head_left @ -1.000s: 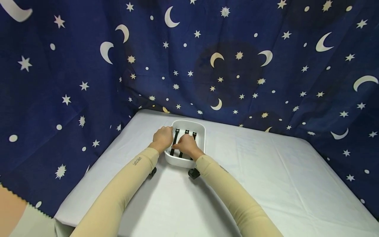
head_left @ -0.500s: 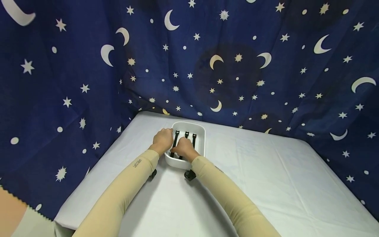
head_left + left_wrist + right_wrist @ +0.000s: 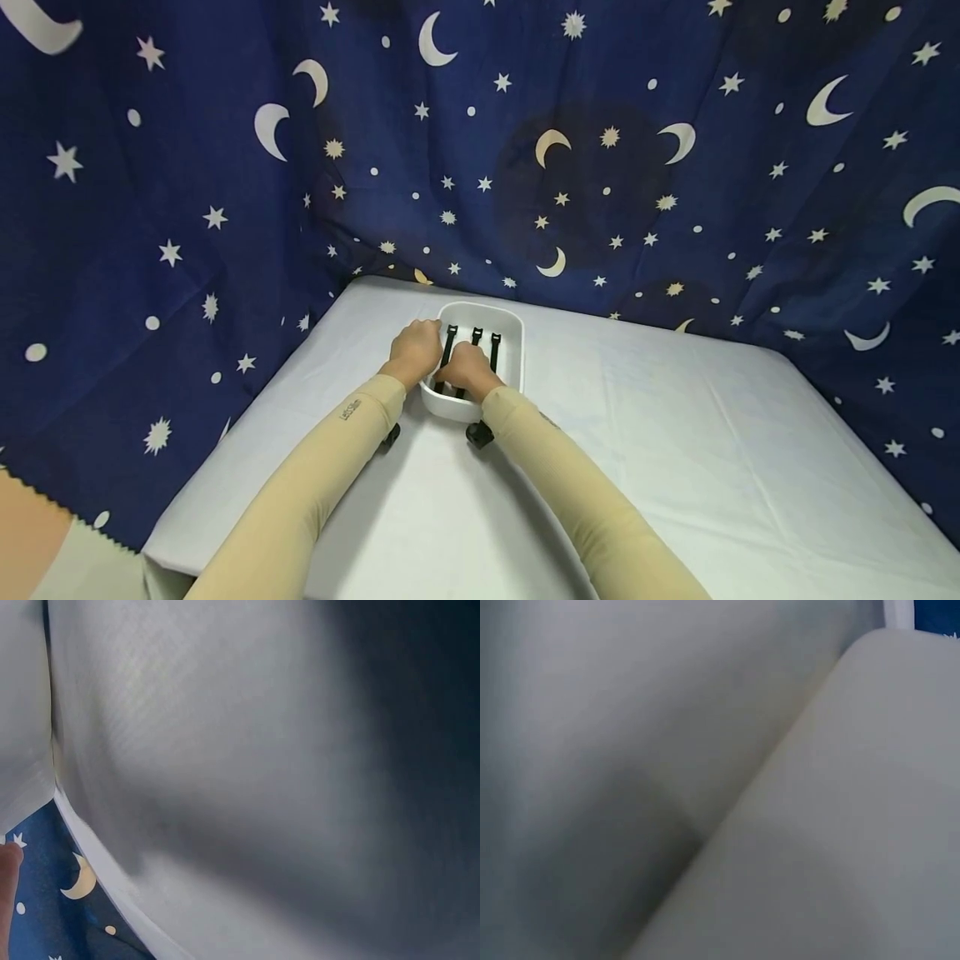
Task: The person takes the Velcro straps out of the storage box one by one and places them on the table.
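Note:
In the head view a white tray (image 3: 512,367) with rounded corners stands on the table. Three black straps with slotted heads lie side by side in it, running lengthwise: a left strap (image 3: 448,346), a middle strap (image 3: 477,335) and a right strap (image 3: 495,354). My left hand (image 3: 415,348) grips the tray's left rim from outside. Inside the tray is my right hand (image 3: 467,368), over the middle strap, its thumb side near the left strap's lower part. Its fingertips are hidden. At the left wrist view's edge a finger (image 3: 7,881) of my left hand shows.
A white cloth (image 3: 675,442) covers the table. Behind and to the left hangs a dark blue curtain (image 3: 600,217) with moons and stars. A black wrist device (image 3: 480,433) sits under the right forearm, close to the tray's front.
My right hand has shifted slightly left within the tray, uncovering more of the right strap. My left hand stays on the rim. The head view wobbles a little.

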A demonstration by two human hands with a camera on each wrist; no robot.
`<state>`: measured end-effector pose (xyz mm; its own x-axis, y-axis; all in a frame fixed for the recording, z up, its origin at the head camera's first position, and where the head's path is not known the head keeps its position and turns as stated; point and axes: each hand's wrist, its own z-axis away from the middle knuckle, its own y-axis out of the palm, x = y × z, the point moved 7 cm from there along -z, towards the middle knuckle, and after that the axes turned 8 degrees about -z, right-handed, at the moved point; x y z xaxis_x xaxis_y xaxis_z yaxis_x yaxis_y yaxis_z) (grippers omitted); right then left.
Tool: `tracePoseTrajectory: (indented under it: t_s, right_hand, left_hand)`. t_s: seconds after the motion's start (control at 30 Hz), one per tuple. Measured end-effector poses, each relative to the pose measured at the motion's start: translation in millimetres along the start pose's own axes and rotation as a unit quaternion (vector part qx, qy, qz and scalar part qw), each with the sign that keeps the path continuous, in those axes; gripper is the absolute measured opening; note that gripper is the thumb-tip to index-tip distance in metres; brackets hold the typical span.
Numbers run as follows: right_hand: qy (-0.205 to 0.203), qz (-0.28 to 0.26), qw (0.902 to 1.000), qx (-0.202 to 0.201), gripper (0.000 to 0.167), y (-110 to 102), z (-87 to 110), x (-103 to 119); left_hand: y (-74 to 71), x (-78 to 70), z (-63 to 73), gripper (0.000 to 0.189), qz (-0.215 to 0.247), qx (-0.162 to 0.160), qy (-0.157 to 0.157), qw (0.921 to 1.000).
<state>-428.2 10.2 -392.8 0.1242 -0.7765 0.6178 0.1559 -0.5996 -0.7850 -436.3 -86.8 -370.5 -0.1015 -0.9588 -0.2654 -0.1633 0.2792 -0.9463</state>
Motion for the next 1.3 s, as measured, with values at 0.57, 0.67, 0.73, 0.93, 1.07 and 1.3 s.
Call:
tracePoseTrajectory:
  t_s: [0.57,0.67,0.73,0.93,1.07,1.3]
  right_hand:
    - [0.042,-0.035,0.9985,-0.004,0.015,-5.0,1.0,-1.1]
    - [0.038,-0.036,0.9986,-0.006,0.014,-4.5,0.8,-1.4]
    - [0.031,-0.032,0.999,-0.01,0.013,-4.3,-0.1,-1.1]
    - [0.015,-0.028,0.9992,-0.024,0.015,-6.1,-0.9,-0.4]
    - [0.015,-0.051,0.9981,-0.03,0.025,-8.4,1.4,-1.3]
    - [0.018,-0.114,0.9929,-0.028,0.03,-5.6,1.8,-7.2]
  left_hand:
    - [-3.3,-6.0,-4.5,0.04,-0.011,0.001,0.0,0.9999]
    - [-3.3,-6.5,-4.3,0.039,-0.012,-0.003,0.003,0.9999]
    - [-3.8,-6.8,-3.9,0.037,-0.012,-0.006,0.003,0.9999]
    - [-4.1,-6.5,-4.0,0.035,-0.007,-0.013,0.003,0.9999]
    - [-1.9,-4.1,-4.3,0.037,-0.006,-0.01,0.0,0.9999]
    - [-0.3,0.3,-0.9,0.039,-0.007,-0.002,-0.004,1.0]
